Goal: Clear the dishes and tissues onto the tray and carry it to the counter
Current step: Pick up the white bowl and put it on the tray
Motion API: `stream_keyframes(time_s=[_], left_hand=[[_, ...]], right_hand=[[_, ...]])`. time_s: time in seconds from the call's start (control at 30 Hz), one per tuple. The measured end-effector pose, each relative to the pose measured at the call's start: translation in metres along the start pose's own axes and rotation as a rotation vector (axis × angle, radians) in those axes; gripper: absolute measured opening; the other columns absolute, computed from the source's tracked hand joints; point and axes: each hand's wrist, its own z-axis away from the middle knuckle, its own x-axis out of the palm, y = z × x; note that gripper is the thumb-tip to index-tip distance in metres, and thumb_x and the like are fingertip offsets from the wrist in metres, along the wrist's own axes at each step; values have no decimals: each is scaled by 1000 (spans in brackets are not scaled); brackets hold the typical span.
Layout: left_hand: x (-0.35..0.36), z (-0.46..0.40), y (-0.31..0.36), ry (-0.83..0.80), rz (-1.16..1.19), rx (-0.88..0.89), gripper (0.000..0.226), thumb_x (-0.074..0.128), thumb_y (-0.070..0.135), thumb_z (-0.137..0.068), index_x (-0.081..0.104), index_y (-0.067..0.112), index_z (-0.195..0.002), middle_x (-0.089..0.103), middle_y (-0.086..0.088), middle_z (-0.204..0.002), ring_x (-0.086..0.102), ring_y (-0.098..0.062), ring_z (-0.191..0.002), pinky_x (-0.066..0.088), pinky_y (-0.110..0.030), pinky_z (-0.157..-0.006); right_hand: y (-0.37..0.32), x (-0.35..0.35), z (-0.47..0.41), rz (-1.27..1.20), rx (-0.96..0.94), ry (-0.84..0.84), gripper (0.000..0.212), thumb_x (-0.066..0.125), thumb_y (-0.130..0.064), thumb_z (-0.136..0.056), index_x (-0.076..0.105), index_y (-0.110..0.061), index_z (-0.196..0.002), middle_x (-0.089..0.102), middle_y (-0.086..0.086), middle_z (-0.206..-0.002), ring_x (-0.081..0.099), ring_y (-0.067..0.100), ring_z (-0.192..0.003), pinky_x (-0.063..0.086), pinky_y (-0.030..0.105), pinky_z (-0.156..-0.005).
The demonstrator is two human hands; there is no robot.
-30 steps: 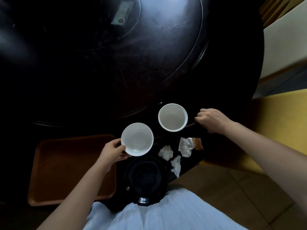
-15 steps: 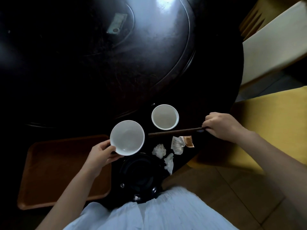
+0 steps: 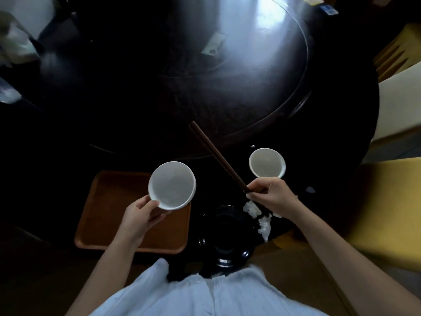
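Note:
My left hand [image 3: 141, 213] grips a white bowl [image 3: 172, 184] by its near rim and holds it over the right part of the brown tray [image 3: 109, 213]. Dark brown chopsticks [image 3: 216, 156] are pinched in my right hand [image 3: 272, 196] and point up and to the left over the table. A second white bowl [image 3: 267, 163] stands on the table just beyond my right hand. Crumpled white tissues [image 3: 257, 213] lie under and beside that hand. A black dish [image 3: 224, 236] sits at the table's near edge.
The round dark table [image 3: 136, 110] carries a large turntable [image 3: 262, 76] with a small flat object [image 3: 214, 44] on it. A yellow chair seat [image 3: 382, 208] is at the right, wooden floor below it. Pale clutter lies at the far left.
My left hand has carried the white bowl left, over the tray. The right hand has lifted the chopsticks and swung them from lying level to pointing up-left.

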Motion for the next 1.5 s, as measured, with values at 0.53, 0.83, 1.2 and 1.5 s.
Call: stream_keyframes(time_s=[0.53,0.83,1.2,1.5], left_hand=[[-179,-51,-15,87,16,-43,19,50,0,-87,62,10,-99,66,-10,-84,64,-19,-79,56,-18,-55],[-194,-86,-9,24,21,-86,25,52,1,-86,60,11,-108,68,-10,-89,66,-20,-82,56,-20,-58],[-205,-86,-14,10,24,-112,32,56,13,-88,56,10,-120,70,-6,-93,71,-11,-75,54,-18,-56],[-204,-82,-14,34,68,-124,31,57,14,-88,58,11,-118,71,-8,-95,70,-11,-79,56,-19,-60]], right_hand=[[-87,166,-44,327,65,141,4,69,-12,-78,71,-15,-80,62,-4,-77,61,17,-77,50,29,-69],[-99,202,-96,757,-21,111,15,53,-9,-86,67,-13,-90,65,2,-92,58,21,-91,53,33,-65],[-92,221,-132,857,-42,17,17,49,-5,-86,65,-10,-89,63,4,-88,56,21,-87,53,33,-63],[-87,227,-131,977,-179,140,11,68,3,-70,69,-5,-77,67,10,-75,61,28,-70,54,37,-57]])
